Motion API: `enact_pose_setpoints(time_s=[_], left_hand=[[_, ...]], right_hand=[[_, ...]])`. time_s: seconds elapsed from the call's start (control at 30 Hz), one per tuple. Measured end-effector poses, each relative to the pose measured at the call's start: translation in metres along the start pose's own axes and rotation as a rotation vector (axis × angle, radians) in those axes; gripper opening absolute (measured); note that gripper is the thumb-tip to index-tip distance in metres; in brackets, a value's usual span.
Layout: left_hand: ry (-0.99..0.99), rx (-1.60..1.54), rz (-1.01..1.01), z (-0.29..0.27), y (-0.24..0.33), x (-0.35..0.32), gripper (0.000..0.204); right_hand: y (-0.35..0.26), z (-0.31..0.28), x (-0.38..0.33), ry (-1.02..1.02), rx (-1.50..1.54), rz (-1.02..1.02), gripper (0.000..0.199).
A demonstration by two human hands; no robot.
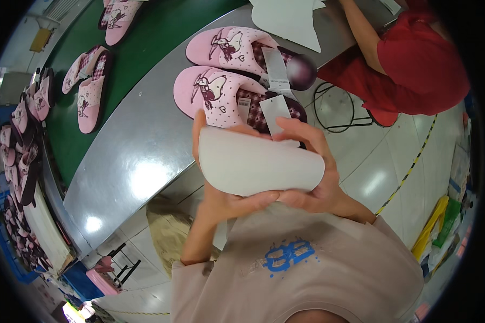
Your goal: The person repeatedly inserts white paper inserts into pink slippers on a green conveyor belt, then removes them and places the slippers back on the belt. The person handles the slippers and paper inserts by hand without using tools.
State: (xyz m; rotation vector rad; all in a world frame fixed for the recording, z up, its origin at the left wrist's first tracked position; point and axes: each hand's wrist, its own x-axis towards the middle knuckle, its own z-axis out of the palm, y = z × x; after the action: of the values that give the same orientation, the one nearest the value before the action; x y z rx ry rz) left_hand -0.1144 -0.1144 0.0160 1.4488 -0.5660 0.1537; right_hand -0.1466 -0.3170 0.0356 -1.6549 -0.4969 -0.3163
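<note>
A curved piece of white card [258, 161] is bent between my hands, close in front of my chest. My left hand [216, 202] is closed round its left end, thumb along the lower edge and fingers behind. Gripping the other end is my right hand [324, 180], with its thumb meeting the left thumb at the bottom. Just beyond lie two pink slippers, a nearer one [191, 89] and a farther one [205, 46], with dark dots, a cartoon dog and plaid lining. White tags [276, 114] hang at their openings. The nearer slipper is partly hidden by my hands.
The slippers rest on a grey metal tabletop [113, 145] beside a green belt [129, 70] carrying more slippers [89, 99]. White cut sheets [291, 21] lie at the far right. A person in red [415, 64] sits there. Slippers crowd a rack [24, 145] at left.
</note>
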Motion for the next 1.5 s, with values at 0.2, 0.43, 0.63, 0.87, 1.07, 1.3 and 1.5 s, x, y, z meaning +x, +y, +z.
enact_pose_setpoints(time_s=[0.2, 0.43, 0.63, 0.87, 1.07, 1.3, 1.5], left_hand=[[-0.130, 0.653, 0.245, -0.067, -0.014, 0.092, 0.068], [-0.324, 0.706, 0.203, -0.079, -0.064, 0.106, 0.032], [-0.378, 0.658, 0.197, -0.082, -0.055, 0.096, 0.033], [-0.443, 0.656, 0.134, -0.082, -0.047, 0.093, 0.039], [-0.454, 0.563, 0.145, -0.078, -0.050, 0.093, 0.037], [-0.409, 0.600, 0.165, -0.075, -0.046, 0.091, 0.031], [-0.349, 0.623, 0.107, -0.070, -0.049, 0.087, 0.030]], right_hand=[[0.003, -0.049, 0.000, -0.158, -0.203, 0.047, 0.038], [0.000, -0.099, 0.005, 0.145, -0.897, 0.103, 0.034], [-0.030, -0.085, -0.001, -0.082, -0.058, 0.330, 0.044], [-0.028, -0.091, 0.010, -0.036, -0.537, 0.319, 0.029], [-0.046, -0.097, -0.007, -0.011, -0.153, 0.386, 0.040], [-0.029, -0.059, 0.008, -0.087, -0.782, 0.061, 0.037], [-0.042, -0.074, -0.004, -0.006, -0.322, 0.216, 0.043]])
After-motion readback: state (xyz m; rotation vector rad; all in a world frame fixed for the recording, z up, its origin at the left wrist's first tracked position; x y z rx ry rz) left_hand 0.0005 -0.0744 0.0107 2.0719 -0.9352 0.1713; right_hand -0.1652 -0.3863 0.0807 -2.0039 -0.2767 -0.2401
